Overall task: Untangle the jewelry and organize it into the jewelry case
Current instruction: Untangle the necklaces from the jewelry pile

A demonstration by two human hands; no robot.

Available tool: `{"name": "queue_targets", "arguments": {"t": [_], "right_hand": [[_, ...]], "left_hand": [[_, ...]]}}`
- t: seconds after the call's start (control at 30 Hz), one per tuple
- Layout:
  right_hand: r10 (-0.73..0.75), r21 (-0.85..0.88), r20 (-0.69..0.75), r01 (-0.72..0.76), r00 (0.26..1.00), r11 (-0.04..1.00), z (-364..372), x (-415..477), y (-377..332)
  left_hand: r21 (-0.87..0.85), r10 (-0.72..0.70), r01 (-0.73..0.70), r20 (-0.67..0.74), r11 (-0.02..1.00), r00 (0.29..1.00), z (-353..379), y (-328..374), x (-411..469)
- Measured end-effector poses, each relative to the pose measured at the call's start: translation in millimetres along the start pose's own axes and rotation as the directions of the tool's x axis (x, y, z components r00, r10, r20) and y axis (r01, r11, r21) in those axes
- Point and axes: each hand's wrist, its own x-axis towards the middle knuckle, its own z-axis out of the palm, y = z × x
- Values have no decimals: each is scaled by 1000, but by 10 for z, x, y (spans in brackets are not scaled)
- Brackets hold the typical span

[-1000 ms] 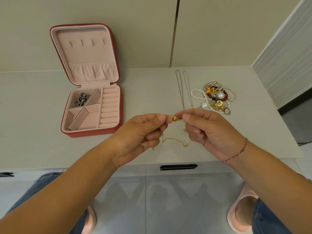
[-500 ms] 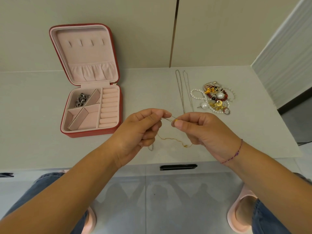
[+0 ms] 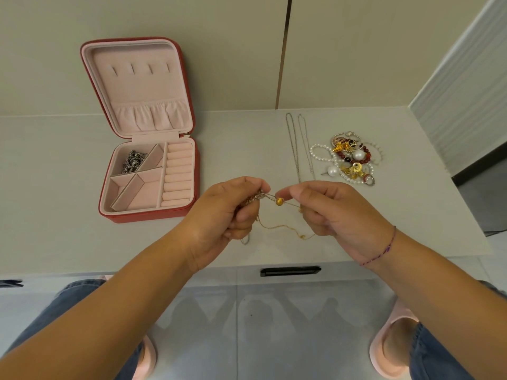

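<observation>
- I see the red jewelry case [image 3: 149, 216] lying open on the left of the table [image 3: 55, 187], with its pink lid [image 3: 137, 86] propped up at the back.
- A dark silvery piece [image 3: 133, 161] sits in the case's back-left compartment. Ring rolls [image 3: 177, 174] line the right side, and slanted dividers split the rest.
- The thin gold chain [image 3: 277, 227] hangs between the hands above the table's front edge. A gold bead [image 3: 279, 201] sits on the taut stretch, and a slack loop droops below it.
- The left hand [image 3: 227, 215] has its fingers curled and pinches one end of the chain (a silvery tangle is bunched there too).
- The right hand [image 3: 337, 215] pinches the chain just beside the bead.
- Two silver chains [image 3: 295, 149] lie straight at the back right, beside a jewelry pile [image 3: 351, 160] of pearls, red beads and gold bits.
</observation>
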Motion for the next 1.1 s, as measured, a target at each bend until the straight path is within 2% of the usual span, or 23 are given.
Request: {"name": "queue_targets", "arguments": {"t": [0.13,0.3,0.43,0.6,0.83,1.0,1.1], "right_hand": [[-17,-20,38,18,999,1000,-5,-13,-24],[1,-61,65,3,998,998,1,-20,-26],[2,-60,36,0,999,998,-9,-15,-10],[4,-43,-15,-4,1000,999,-21,-2,18],[29,29,-50,-28,998,999,-14,25,36],[36,115,-31,-32,999,993,-11,30,33],[32,141,-13,-30,999,990,-11,27,27]], "left_hand": [[-39,-4,2,-44,999,999,-6,30,5],[4,17,-17,-28,1000,999,-21,10,-4],[156,50,-53,25,986,998,-19,13,-17],[391,68,-99,92,915,993,-9,15,-43],[403,113,-125,53,907,992,-26,-14,-28],[337,82,-89,35,937,996,-6,13,-40],[359,60,-65,25,931,998,-12,1,-38]]}}
